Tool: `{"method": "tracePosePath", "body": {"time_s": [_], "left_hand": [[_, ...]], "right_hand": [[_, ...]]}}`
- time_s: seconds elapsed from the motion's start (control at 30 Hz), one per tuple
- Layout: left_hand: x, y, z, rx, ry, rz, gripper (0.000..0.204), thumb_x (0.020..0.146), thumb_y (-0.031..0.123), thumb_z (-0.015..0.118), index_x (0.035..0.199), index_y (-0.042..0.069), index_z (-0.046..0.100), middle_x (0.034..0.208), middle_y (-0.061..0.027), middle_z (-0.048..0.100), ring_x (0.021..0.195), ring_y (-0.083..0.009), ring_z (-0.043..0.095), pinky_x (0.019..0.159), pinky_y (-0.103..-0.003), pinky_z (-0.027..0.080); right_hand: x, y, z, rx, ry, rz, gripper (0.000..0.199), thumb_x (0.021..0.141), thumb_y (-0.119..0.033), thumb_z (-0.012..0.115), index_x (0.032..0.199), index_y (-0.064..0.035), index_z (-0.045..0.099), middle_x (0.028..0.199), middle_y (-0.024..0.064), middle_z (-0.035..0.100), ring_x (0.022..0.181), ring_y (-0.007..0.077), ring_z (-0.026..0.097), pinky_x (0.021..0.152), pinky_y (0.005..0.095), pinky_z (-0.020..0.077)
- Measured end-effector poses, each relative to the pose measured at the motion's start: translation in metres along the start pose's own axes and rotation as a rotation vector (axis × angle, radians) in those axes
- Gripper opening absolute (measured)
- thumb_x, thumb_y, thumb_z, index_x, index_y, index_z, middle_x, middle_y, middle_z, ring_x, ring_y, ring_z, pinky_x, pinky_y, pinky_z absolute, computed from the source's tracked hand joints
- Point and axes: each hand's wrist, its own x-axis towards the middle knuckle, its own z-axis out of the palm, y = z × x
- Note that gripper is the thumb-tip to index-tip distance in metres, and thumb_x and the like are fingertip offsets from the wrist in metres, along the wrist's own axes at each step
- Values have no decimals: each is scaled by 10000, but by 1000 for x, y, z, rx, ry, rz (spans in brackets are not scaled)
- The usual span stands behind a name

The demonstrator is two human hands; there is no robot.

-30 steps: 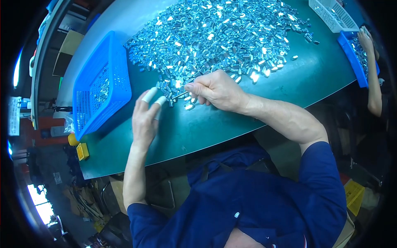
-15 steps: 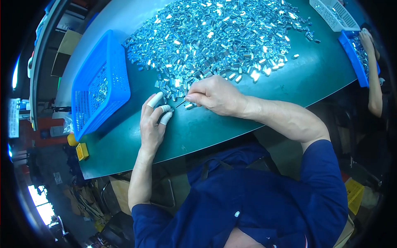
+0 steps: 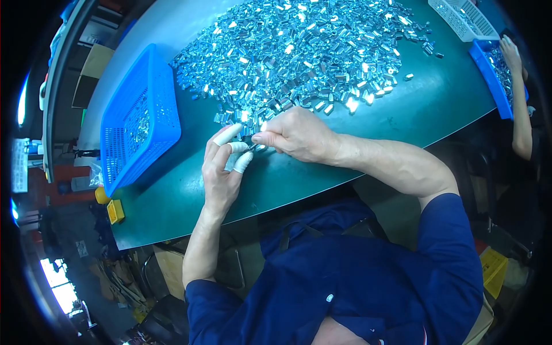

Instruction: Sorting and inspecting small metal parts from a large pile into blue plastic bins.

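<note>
A heap of small shiny metal pieces [image 3: 299, 57] spreads over the green table [image 3: 322, 167]. At its near edge, my left hand [image 3: 223, 172], with white finger cots on several fingers, pinches a small metal piece [image 3: 251, 148] between thumb and fingertips. Close against it on the right is my right hand [image 3: 302, 135], closed with thumb and forefinger together on a thin metal rod. The rod is mostly hidden now, and its tip is at the piece in my left fingers. A few loose pieces lie just under and beyond my fingertips.
A blue plastic basket [image 3: 167, 123] with some metal pieces inside stands at the left. Small yellow containers [image 3: 115, 211] sit by the table's left corner. At the far right, another person's hand [image 3: 510, 54] reaches over a blue basket [image 3: 480, 63], beside a white basket [image 3: 460, 17].
My left hand has moved right and slightly up, bringing its fingertips to the rod in my right hand. My right hand has shifted very little.
</note>
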Motion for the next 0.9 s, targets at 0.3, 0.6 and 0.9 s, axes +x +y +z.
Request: {"method": "tracePosePath", "body": {"time_s": [0.3,0.6,0.9], "left_hand": [[8,6,-12,79,9,77,234,789,32,845,969,30,695,1307,-152,683,1258,-371,614,1037,-458,511],[37,-56,-124,680,444,-40,120,898,69,776,995,22,724,1298,-170,688,1237,-346,622,1068,-450,480],[-6,-43,-16,418,24,-142,262,813,150,865,999,40,718,1309,-163,668,1270,-372,588,1050,-466,494]], "right_hand": [[0,-2,6,38,48,-77,457,1017,-392,663,702,-63,706,590,74,646,532,241,639,535,391,487],[5,-12,-13,384,90,117,428,1049,-366,650,812,-21,742,627,42,674,550,94,633,503,273,492],[3,-8,-8,293,46,153,299,1035,-274,654,915,-14,741,697,61,699,589,111,656,549,287,501]]}}
